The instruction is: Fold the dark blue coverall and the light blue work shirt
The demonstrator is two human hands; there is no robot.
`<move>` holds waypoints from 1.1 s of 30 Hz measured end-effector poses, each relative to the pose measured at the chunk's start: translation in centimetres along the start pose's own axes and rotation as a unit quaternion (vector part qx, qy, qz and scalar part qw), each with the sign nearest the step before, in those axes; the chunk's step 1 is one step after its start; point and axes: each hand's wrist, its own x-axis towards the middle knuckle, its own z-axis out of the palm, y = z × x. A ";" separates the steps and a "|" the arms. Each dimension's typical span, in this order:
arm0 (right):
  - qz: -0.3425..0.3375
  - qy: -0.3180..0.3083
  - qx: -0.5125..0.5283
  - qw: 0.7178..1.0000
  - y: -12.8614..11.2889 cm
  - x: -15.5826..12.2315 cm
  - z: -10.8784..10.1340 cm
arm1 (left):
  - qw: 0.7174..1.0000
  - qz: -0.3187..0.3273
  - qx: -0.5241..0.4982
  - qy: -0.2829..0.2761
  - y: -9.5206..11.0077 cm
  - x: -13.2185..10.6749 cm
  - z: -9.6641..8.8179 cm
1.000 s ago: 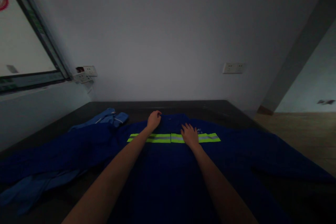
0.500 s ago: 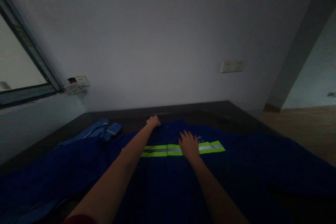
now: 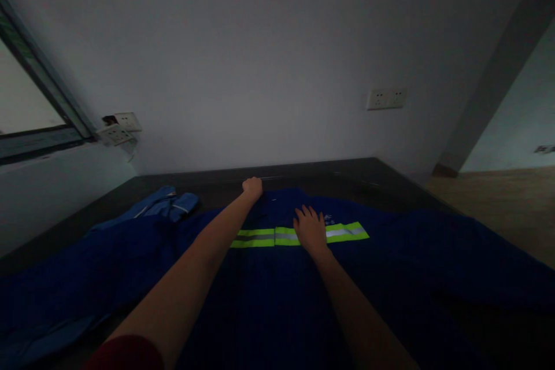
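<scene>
A dark blue work jacket with a yellow-green and silver reflective band across its chest lies spread over a dark table, sleeves out to both sides. At the left side of its collar is my left hand, fingers curled closed on the collar fabric; their tips are hidden. My right hand lies on the chest, open and flat with fingers apart, partly over the band and beside a small white print.
A lighter blue garment lies bunched at the left, partly beneath the jacket's sleeve. The dark table meets a pale wall with sockets. More sockets hang near a window frame at left. Wooden floor shows at right.
The view has shifted slightly, so the jacket and table sit a little higher. My left hand has its knuckles turned up more at the collar; my right hand stays on the chest.
</scene>
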 end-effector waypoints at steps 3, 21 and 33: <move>0.002 -0.007 0.005 1.000 0.0 0.0 -0.2 | 1.000 0.002 0.006 -0.010 0.5 0.1 0.0; 0.001 0.002 0.005 1.000 -0.1 -0.1 -0.3 | 0.999 -0.023 -0.043 0.012 -0.6 -0.2 2.5; 0.005 -0.006 0.005 1.000 -0.1 0.0 -0.4 | 0.990 -0.063 -0.108 0.063 -3.4 -0.3 1.9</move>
